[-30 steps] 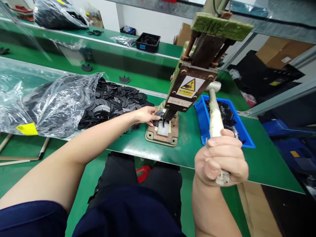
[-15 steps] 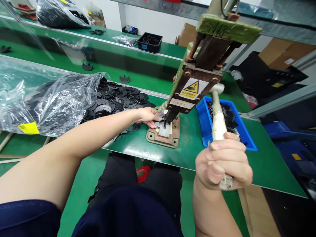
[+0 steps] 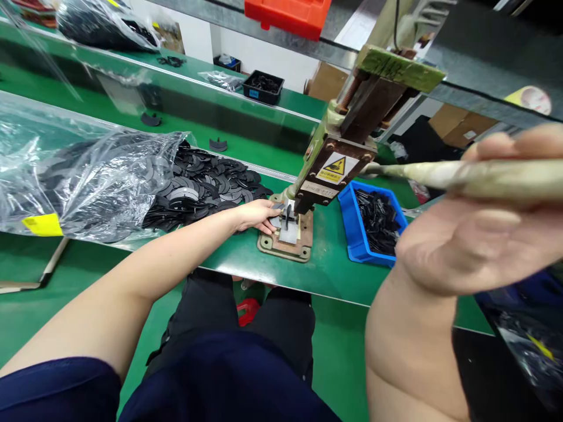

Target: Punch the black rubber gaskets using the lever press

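Observation:
With thumb and fingers my left hand [image 3: 256,215] grips a flat grey curved piece [image 3: 276,220] at the base of a hand press [image 3: 325,170]. A small black part [image 3: 288,215] stands on the metal plate [image 3: 289,234] beneath the ram. My right hand [image 3: 479,234], close to the camera and blurred, is closed round the press's lever [image 3: 440,174], which now points toward the right. Left of the press lies a pile of dark curved pieces [image 3: 211,181], partly inside a clear plastic bag [image 3: 101,181].
A blue bin [image 3: 352,234] of small black parts stands right of the press. Behind are a black tray [image 3: 263,88] and loose curved pieces on a green surface. An orange-red case [image 3: 288,14] sits on the overhead shelf.
My right hand has swung the lever up and to the right. The press's ram has risen a little off the black part. My left hand stays at the base.

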`<state>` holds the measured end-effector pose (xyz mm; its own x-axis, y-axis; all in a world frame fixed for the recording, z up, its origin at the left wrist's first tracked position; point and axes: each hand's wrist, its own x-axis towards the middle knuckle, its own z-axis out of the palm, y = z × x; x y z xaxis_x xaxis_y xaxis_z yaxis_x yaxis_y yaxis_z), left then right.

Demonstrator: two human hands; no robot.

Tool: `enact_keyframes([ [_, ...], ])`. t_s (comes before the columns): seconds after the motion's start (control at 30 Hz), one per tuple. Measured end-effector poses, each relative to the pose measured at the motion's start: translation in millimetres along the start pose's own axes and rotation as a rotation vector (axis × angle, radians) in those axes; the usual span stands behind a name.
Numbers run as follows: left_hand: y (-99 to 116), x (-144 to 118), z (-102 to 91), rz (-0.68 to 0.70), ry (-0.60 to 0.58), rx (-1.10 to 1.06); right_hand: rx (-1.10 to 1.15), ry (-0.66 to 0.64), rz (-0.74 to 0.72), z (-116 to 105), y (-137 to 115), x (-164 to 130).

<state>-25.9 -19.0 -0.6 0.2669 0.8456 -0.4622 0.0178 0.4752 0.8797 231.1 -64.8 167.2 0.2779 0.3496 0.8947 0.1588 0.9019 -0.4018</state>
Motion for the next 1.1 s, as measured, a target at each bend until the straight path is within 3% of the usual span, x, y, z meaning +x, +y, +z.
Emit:
enact_keyframes([
  [0.07, -2, -17, -3.3, 0.045, -0.001, -0.002, 0.023, -0.009, -0.032, -2, 4, 2],
  [0.13, -4, -39, -6.5, 0.107, -0.012, 0.016, -0.013, 0.014, -0.056, -6, 15, -23],
  [0.17, -5, -50, -7.2, 0.137, -0.031, 0.019, -0.048, 0.0, 0.002, -8, 21, -46],
  [0.23, -7, -73, -5.7, 0.182, -0.082, 0.012, -0.078, -0.184, 0.262, -10, 29, -102],
  [0.3, -10, -92, -0.5, 0.204, -0.132, 0.005, -0.068, -0.361, 0.427, -8, 29, -159],
  [0.37, -15, -105, 6.7, 0.214, -0.17, 0.008, -0.044, -0.436, 0.532, -4, 22, -203],
  [0.43, -20, -111, 14.0, 0.22, -0.198, 0.012, -0.028, -0.436, 0.596, 2, 14, -229],
  [0.8, -29, -120, 38.9, 0.158, -0.274, 0.013, -0.059, -0.342, 0.665, 3, -11, -244],
  [0.93, -26, -112, 40.8, 0.124, -0.277, 0.03, -0.112, -0.415, 0.643, -9, -6, -249],
  [1.1, -27, -102, 33.8, 0.152, -0.224, 0.164, -0.179, -0.538, 0.542, -26, 2, -235],
])
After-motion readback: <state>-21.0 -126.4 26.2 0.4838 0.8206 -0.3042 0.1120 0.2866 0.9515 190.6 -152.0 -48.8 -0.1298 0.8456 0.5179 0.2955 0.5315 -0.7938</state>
